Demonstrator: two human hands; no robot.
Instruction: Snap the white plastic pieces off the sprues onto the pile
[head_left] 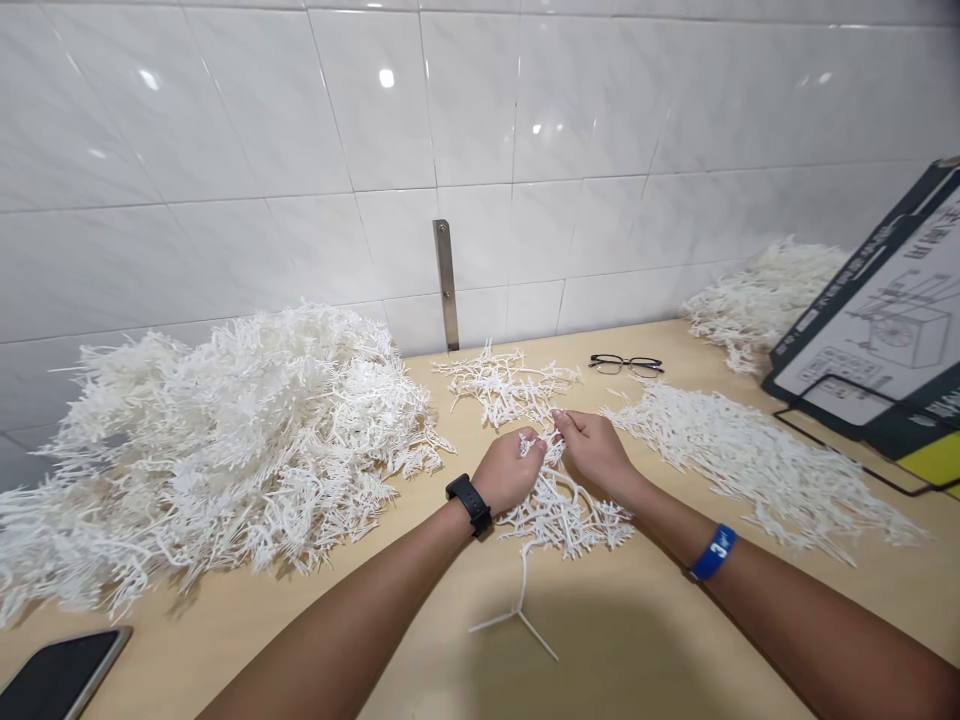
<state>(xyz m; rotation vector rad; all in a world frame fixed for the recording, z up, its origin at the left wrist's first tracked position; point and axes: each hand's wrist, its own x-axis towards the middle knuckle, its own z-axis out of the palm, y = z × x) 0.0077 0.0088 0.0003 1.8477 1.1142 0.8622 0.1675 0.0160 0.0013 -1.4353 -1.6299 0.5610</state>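
Note:
My left hand (511, 468), with a black watch on its wrist, is closed around some thin white branched plastic pieces. Close by on the right, my right hand (596, 450) pinches at the same white pieces between thumb and fingers; a blue band circles that forearm. Just which piece each fingertip holds is hard to make out. Below both hands lies a small heap of white branched pieces (577, 520), and behind them a looser heap (502, 385). A single three-armed white piece (519, 608) lies on the table nearer me.
A large white pile (247, 440) covers the left side. Thin short white pieces (727, 440) spread out at right, with another pile (765, 295) behind. Eyeglasses (626, 364), a phone (64, 675), a printed box (877, 320) and a metal strip (445, 285) against the tiled wall also appear.

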